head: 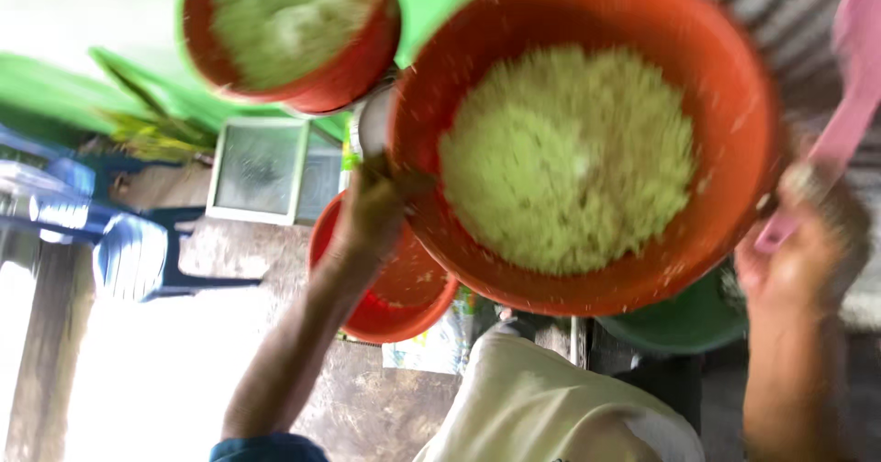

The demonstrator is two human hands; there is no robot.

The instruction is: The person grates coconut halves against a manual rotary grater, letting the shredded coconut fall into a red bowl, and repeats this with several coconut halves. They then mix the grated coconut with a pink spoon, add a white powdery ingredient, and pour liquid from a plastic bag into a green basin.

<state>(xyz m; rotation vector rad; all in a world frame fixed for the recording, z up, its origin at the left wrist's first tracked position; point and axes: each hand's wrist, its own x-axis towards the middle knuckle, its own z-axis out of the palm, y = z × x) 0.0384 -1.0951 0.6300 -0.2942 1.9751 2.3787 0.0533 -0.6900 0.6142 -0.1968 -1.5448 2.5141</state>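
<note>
Left hand (pixel 372 210) reaches up from a bare forearm that rises from the lower left of the head view, fingers curled tight over the left rim of the big orange basin (pixel 734 104); right hand (pixel 808 233) comes up from the lower right, its fist wrapped around the handle of a pink scoop (pixel 849 113), which slants up toward the top right corner; motion blur softens both hands, so the finger detail is faint. The basin sits between the two hands, tilted toward the camera, and holds a heap of pale yellow-green grated mash (pixel 569 155); its right rim lies just beside the right hand, though whether they touch I cannot tell. Three orange basins show in all: the big one, a second filled basin (pixel 358 58) at top left, and a third basin (pixel 390 311) below the left wrist, partly hidden; one green tub (pixel 688 324) peeks out under the big basin; one blue plastic chair (pixel 128 256) stands at left.
</note>
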